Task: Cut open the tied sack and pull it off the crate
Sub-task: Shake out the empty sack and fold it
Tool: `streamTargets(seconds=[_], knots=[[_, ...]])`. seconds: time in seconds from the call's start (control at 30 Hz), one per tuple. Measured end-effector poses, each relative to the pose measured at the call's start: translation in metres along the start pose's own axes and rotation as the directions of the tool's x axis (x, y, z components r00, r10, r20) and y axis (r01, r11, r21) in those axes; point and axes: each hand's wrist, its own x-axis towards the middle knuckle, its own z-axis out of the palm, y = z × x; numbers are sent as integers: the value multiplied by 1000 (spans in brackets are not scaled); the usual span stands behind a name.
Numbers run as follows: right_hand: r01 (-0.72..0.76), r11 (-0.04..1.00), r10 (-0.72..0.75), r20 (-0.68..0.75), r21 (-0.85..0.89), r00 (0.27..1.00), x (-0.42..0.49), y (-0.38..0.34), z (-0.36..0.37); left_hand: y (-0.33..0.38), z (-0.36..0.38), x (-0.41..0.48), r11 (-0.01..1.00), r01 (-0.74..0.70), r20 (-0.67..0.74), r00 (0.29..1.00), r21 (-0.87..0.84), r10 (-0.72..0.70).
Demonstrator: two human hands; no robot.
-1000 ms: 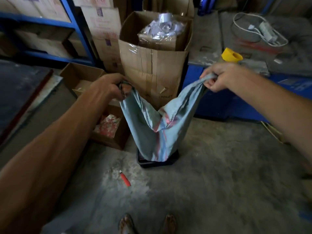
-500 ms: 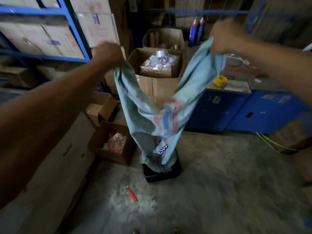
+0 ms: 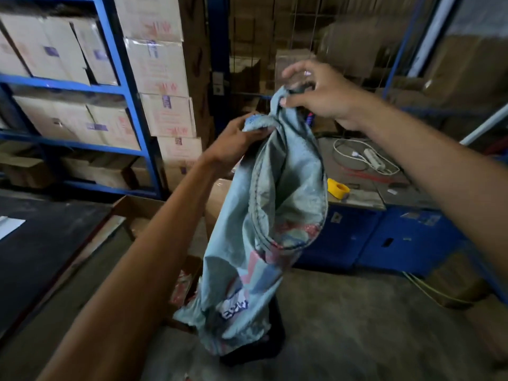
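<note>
A pale blue woven sack (image 3: 264, 243) with red and blue stripes hangs limp in the middle of the view, lifted high. My left hand (image 3: 236, 141) grips one side of its upper edge. My right hand (image 3: 316, 94) pinches the other side a little higher, some fingers spread. The sack's open mouth faces me and its lower end dangles over a black crate (image 3: 264, 345) on the floor. Most of the crate is hidden behind the sack.
Blue shelving (image 3: 121, 86) stacked with cardboard boxes stands at the left. A blue cabinet (image 3: 384, 237) at the right carries a yellow tape roll (image 3: 338, 188) and a white power strip (image 3: 373, 159). Open cartons (image 3: 137, 213) sit on the concrete floor (image 3: 357, 325) at left.
Both hands have raised the sack higher and come close together, bunching its top. The sack has risen off the crate and now hangs above it.
</note>
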Motion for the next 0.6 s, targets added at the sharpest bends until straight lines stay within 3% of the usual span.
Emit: streamTargets(seconds=[0.07,0.13,0.17,0.23,0.3,0.33,0.37,0.43,0.53,0.6], knots=[[-24,997,29,-68,73,997,-15,5,1,-7,7,1,998,27,-147,989,-59,-35],[-141,988,135,-97,-57,986,-44,11,3,-10,8,4,997,44,-299,952,-63,-60],[-221,971,219,-30,-94,975,-61,14,6,-10,7,4,996,50,-358,931,-67,-71],[-318,946,324,255,-67,911,-100,18,21,-8,5,5,989,65,-414,903,-129,-113],[-301,952,292,443,-51,848,-127,24,46,-6,6,4,971,92,-421,889,-221,-181],[-246,965,263,439,-96,859,-133,31,60,-5,8,3,967,105,-429,881,-232,-199],[-179,973,221,367,-145,904,-135,35,69,-3,9,1,966,117,-438,874,-230,-210],[-106,986,116,76,-127,990,-124,39,66,-2,7,-7,966,154,-436,869,-210,-233],[-120,981,163,-310,154,937,-107,24,36,-8,-4,-22,970,148,-317,926,-191,-204],[-81,934,210,-351,348,913,-97,5,23,-12,2,-32,963,161,-139,971,-217,-194]])
